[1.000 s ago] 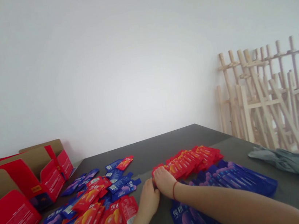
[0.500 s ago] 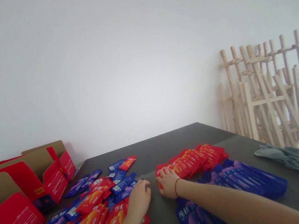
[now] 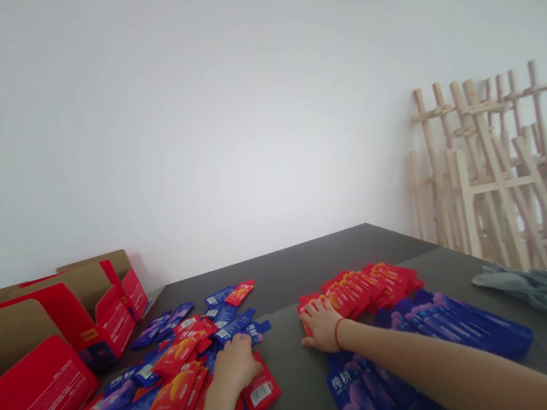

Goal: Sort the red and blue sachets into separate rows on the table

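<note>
My left hand (image 3: 236,366) rests over the mixed pile of red and blue packets (image 3: 172,398). Its fingers curve down and are mostly hidden. A red packet with a barcode (image 3: 261,389) lies at the pile's edge beside the thumb. My right hand (image 3: 324,327), with a thin red band on the wrist, lies open on the near left end of an overlapping row of red packets (image 3: 372,288). Its fingers are spread over the packets. Beneath the right forearm are fanned blue packets (image 3: 361,388), and more overlapping blue packets (image 3: 453,326) lie to the right.
Open red cardboard boxes (image 3: 49,379) stand along the left side. A crumpled grey cloth or plastic piece (image 3: 542,294) lies at the right edge of the dark table (image 3: 320,252). Wooden easel-like frames (image 3: 495,182) lean beyond the table, by the white wall.
My left hand has moved left over the pile, uncovering the barcoded red packet beside it. My right hand stays on the red row. The whole view has shifted slightly.
</note>
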Tool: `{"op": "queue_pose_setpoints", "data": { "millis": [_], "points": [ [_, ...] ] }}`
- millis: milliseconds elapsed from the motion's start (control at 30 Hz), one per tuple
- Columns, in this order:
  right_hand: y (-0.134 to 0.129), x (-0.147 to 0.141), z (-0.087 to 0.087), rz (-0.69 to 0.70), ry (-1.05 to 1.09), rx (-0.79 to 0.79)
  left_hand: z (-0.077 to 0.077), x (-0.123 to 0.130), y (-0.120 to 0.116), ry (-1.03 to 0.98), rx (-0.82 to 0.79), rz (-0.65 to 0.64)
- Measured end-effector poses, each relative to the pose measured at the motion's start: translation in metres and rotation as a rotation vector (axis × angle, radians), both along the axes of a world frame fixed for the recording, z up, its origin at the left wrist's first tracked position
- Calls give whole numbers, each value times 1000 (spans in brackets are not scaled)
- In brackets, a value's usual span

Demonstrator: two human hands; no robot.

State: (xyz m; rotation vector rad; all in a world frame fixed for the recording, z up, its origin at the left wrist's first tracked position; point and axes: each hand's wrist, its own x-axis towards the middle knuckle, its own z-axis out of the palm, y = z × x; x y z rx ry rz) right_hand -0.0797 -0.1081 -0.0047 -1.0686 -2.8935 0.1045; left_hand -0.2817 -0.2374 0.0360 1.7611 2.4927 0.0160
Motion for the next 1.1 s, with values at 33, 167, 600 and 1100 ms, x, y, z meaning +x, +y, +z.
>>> {"op": "queue_pose_setpoints", "data": {
  "millis": [33,167,600,1100],
  "points": [
    [0,-1,0,-6,-6,1,1,1,0,10,-7,4],
    [1,-1,-3,-40,-18,7,3,2,-2,43,-15,18],
    [-12,4,11,27,-30,38,2,6,-3,105,1,66],
    [-116,-67,-2,267,133,53,3,3,0,92,18,30]
  ]
}}
